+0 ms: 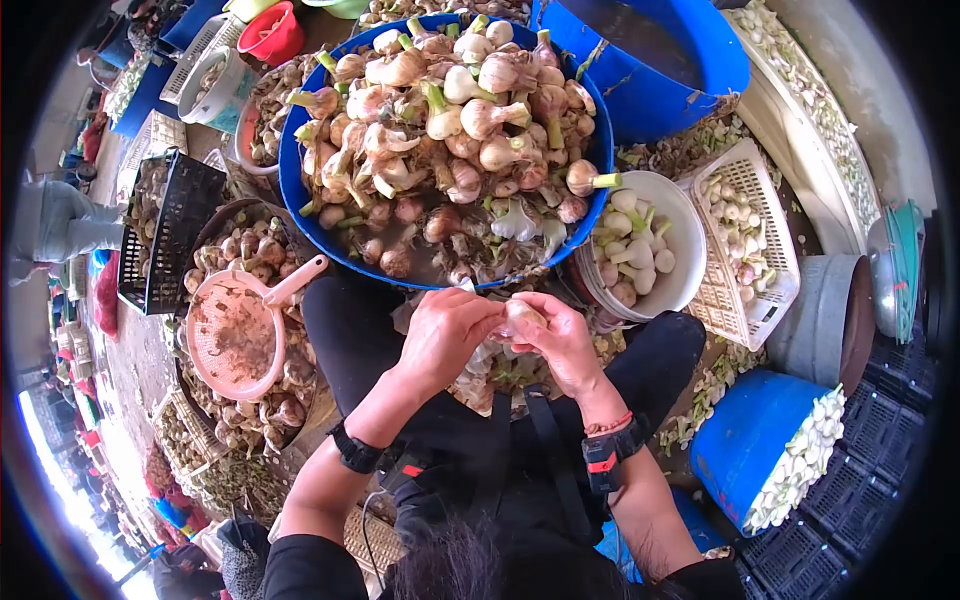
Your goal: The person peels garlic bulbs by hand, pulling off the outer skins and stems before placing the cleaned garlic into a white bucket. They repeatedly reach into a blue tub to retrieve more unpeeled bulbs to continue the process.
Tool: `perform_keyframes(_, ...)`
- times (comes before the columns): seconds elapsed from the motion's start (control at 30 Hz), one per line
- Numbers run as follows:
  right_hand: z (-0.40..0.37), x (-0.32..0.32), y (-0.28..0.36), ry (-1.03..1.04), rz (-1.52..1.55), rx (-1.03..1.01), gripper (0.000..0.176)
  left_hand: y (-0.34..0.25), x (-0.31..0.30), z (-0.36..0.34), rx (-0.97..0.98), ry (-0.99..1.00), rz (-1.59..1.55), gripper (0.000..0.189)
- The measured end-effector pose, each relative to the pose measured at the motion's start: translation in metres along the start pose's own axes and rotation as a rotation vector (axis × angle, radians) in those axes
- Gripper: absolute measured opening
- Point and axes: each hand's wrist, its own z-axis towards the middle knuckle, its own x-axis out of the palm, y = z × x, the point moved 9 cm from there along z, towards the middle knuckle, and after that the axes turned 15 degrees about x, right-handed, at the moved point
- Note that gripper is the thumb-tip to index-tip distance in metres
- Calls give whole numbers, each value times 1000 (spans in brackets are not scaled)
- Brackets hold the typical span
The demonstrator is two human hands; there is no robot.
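A pale garlic bulb [524,318] is held in my right hand [556,338], between the thumb and the fingers. My left hand [447,332] touches its left side with fingers pinched together; what they grip, if anything, is too small to make out. Both hands are over my lap, just below the near rim of a large blue tub [292,150]. Garlic bulbs [470,120] with cut stems are heaped in that tub, with murky water at its near side. Peeled skins [485,372] lie beneath my hands.
A white bucket [690,250] of peeled garlic and a cream basket [775,225] are on the right. A pink strainer [275,375] rests on garlic at the left. Blue containers [730,440] stand at lower right and behind. A person's sleeve [85,220] shows far left.
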Motion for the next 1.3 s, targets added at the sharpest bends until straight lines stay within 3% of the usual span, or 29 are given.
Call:
perform_keyframes(0.2, -1, -4, -6, 28, -80, -2, 47, 0, 6, -6, 11, 1, 118, 11)
perform_keyframes(0.3, -5, 2, -5, 52, -122, 22, 43, 13, 8, -10, -120, -53, -31, 10)
perform_keyframes(0.37, -9, 10, -2, 103, -140, 29, 42, 39, 16, -24, -401, -40, -170, 14)
perform_keyframes(0.4, -11, 14, -1, 151, -156, 34, 42, 45, 19, -27, -402, -42, -168, 14)
perform_keyframes(0.47, -11, 15, -4, 208, -138, -14, 43, 67, 35, -43, -557, -94, -460, 14)
perform_keyframes(0.53, -6, 10, -6, 106, -57, -1, 45, 28, 9, -25, -429, -148, -261, 14)
perform_keyframes(0.6, 0, 14, -9, 134, -13, 16, 46, 15, 6, -21, -325, -160, -167, 15)
perform_keyframes(0.63, 1, 9, -4, 60, -44, -55, 44, 13, 6, -20, -326, -162, -166, 15)
perform_keyframes(0.7, 0, -3, 10, -90, -160, -226, 38, -11, -4, -9, -58, -223, -13, 18)
perform_keyframes(0.8, -2, -2, 12, -142, -325, -172, 37, -3, 4, -16, 27, -165, 30, 17)
perform_keyframes(0.83, -10, 1, 28, -240, -477, -383, 41, -2, 6, -17, 29, -165, 30, 17)
perform_keyframes(0.93, -21, 19, 38, -271, -733, -433, 43, 10, 7, -22, -62, -172, 52, 17)
perform_keyframes(1.0, -24, 25, 39, -208, -881, -490, 48, 56, 27, -40, -535, -31, -163, 12)
perform_keyframes(1.07, -17, 18, 31, 51, -454, -433, 51, 59, 59, -52, -717, -290, -1092, 19)
perform_keyframes(1.13, -12, 18, 23, 87, -363, -393, 59, 55, 49, -46, -661, -349, -1052, 16)
perform_keyframes(1.2, -9, 21, 11, -13, -361, -351, 63, 53, 54, -39, -614, -414, -1073, 17)
perform_keyframes(1.27, -10, 21, 17, -112, -508, -468, 62, 48, 53, -35, -573, -480, -1093, 17)
perform_keyframes(1.3, 0, 0, 8, -118, -99, -293, 60, 40, 57, -32, -625, -511, -1252, 16)
